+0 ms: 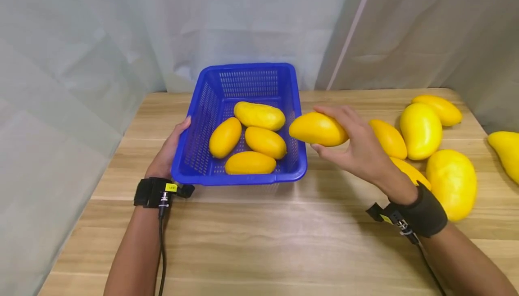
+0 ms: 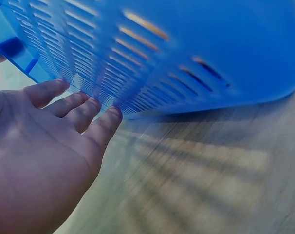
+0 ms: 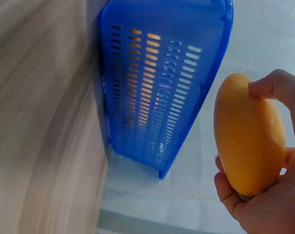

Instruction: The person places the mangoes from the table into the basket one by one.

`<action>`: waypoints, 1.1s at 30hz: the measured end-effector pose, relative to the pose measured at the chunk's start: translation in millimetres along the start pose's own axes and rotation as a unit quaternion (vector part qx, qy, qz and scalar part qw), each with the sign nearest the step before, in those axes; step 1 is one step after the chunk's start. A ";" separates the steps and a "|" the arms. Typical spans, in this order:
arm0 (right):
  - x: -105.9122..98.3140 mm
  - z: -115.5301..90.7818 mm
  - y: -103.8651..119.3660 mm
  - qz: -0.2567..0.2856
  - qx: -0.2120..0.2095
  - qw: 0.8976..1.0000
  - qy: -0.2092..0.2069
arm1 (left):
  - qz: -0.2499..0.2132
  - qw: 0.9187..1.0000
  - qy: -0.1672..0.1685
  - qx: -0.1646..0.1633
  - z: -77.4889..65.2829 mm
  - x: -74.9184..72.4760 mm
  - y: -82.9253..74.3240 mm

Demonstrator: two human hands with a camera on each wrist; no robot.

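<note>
A blue plastic basket (image 1: 239, 179) stands on the table with several yellow mangoes inside, among them one mango (image 1: 259, 116) towards the back. At its left side is my left hand (image 1: 168, 149), the thumb at the rim. In the left wrist view, the fingertips (image 2: 108, 117) touch the slotted outer wall below the rim. My right hand (image 1: 357, 145) grips another mango (image 1: 318, 129) just beyond the basket's right rim, raised off the table. The right wrist view shows this mango (image 3: 248, 134) between thumb and fingers, apart from the basket wall (image 3: 152, 83).
Several more mangoes lie on the right of the wooden table (image 1: 284, 242), including a large one (image 1: 452, 183) by my right wrist and one (image 1: 507, 154) at the far right. A pale sheet (image 1: 251, 16) hangs behind the table. Cables run from both wrist cameras.
</note>
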State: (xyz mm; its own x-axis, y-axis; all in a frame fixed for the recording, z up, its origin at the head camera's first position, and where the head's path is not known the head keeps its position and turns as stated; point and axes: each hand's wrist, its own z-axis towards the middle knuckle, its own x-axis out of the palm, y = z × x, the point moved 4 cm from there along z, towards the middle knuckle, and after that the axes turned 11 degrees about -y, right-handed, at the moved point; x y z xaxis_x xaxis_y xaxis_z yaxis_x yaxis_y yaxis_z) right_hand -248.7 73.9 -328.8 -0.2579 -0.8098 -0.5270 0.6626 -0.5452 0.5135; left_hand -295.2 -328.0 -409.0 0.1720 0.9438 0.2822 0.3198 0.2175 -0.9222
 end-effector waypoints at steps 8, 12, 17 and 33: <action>4.8 -1.8 2.3 0.011 0.006 1.000 0.011 | 0.000 1.000 -0.006 0.012 2.0 0.5 -0.1; 7.7 -2.4 4.7 0.018 0.008 1.000 0.013 | 0.004 1.000 -0.013 0.011 1.2 -0.8 0.6; 13.1 -3.0 9.5 0.024 -0.007 1.000 0.013 | 0.002 1.000 -0.013 0.011 1.1 -2.1 1.0; 34.1 -3.5 20.2 0.065 -0.019 0.997 0.024 | 0.003 1.000 -0.009 0.011 -2.2 0.7 -0.6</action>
State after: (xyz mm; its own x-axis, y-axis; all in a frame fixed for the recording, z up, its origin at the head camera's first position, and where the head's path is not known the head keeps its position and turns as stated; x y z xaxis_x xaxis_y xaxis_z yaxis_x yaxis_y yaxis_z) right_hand -241.7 36.1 -338.8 -0.1346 -0.8607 -0.4909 0.7151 -0.4274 0.5532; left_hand -293.3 -328.0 -407.6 0.1569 0.9494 0.2719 0.2978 0.2170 -0.9296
